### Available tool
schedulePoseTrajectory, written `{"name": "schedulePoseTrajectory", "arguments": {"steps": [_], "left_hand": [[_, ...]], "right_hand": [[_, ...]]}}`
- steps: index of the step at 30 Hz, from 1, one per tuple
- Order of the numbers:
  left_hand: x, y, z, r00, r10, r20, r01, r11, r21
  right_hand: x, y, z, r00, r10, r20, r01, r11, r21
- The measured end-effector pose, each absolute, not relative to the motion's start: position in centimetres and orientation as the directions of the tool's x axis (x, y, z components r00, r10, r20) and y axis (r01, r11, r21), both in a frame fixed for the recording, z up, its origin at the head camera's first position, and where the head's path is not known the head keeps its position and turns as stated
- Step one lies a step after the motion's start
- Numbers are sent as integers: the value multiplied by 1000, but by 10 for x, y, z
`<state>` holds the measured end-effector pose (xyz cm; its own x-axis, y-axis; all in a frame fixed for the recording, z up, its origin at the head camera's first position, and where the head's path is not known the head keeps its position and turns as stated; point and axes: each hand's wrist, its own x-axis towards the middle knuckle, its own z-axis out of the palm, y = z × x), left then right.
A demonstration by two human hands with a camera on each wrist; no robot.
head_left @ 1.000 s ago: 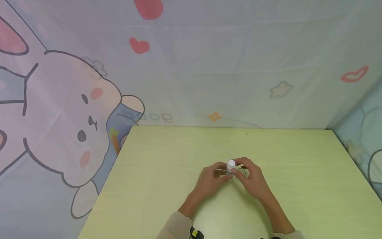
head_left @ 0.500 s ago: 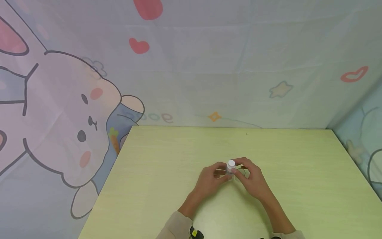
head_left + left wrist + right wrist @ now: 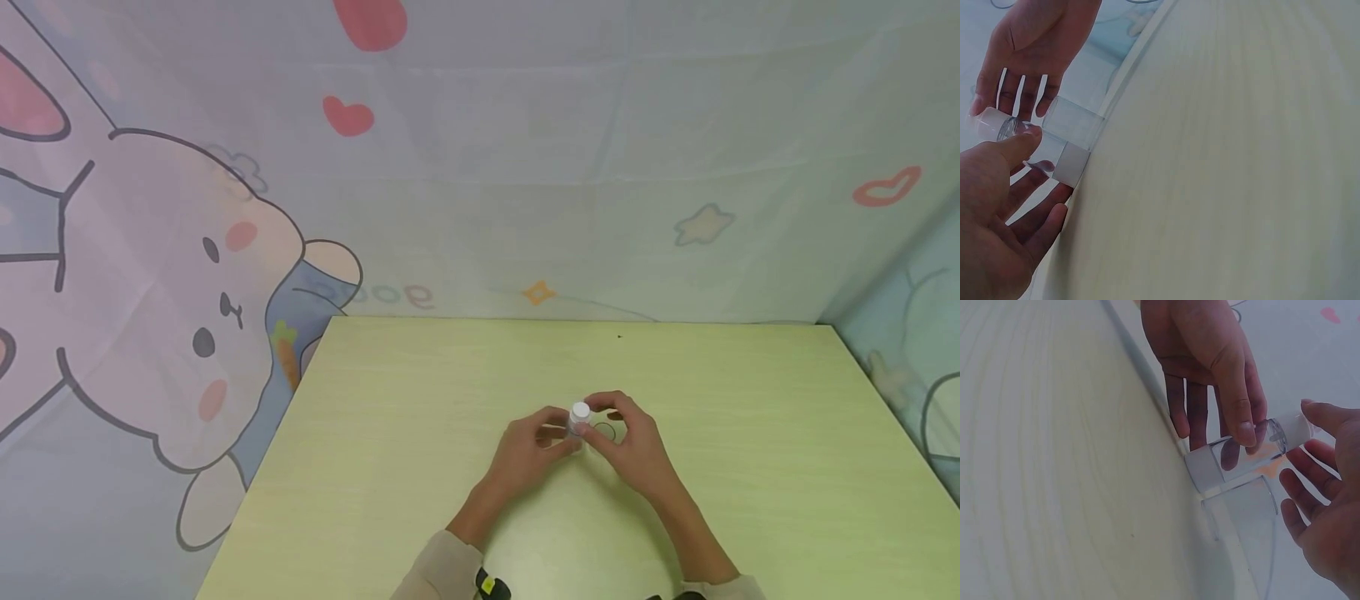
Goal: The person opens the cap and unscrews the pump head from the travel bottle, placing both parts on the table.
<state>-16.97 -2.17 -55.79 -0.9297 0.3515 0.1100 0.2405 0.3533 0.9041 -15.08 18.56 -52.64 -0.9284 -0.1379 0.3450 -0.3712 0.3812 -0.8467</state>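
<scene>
Grasping the clear bottle (image 3: 1255, 459) by its body, your left hand (image 3: 525, 450) had the thumb on one side and fingers curled round the other. The bottle stood upright on the pale table (image 3: 420, 400), between your two hands, its white base (image 3: 1204, 469) down at the tabletop and its white cap (image 3: 581, 410) on top. Your right hand (image 3: 637, 450) was pinching that cap, thumb on the near side and index finger on the far side; the remaining fingers were bent loosely below it, as the right wrist view showed. Just beside the bottle, on your right hand's side, stood a clear cup (image 3: 1241, 509), partly enclosed by that hand's reach. You could not tell from these views whether cup and bottle touched.

Both your forearms came in from the near edge, in beige sleeves (image 3: 442, 568), with a black band (image 3: 492, 586) bearing a yellow patch at your left wrist. A tiny dark speck (image 3: 619, 337) lay near the table's far edge, well apart from your hands. Behind the table hung a pale cloth (image 3: 510, 192), printed with a large sideways rabbit (image 3: 157, 292) at the left, hearts and stars.
</scene>
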Motion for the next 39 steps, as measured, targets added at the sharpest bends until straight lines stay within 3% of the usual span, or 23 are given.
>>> {"name": "schedulePoseTrajectory", "arguments": {"steps": [39], "left_hand": [[-169,-21,-557,-929,351,118,242,332,912]], "right_hand": [[-151,183,-527,-921,-143,363,-390,372,-842]]}}
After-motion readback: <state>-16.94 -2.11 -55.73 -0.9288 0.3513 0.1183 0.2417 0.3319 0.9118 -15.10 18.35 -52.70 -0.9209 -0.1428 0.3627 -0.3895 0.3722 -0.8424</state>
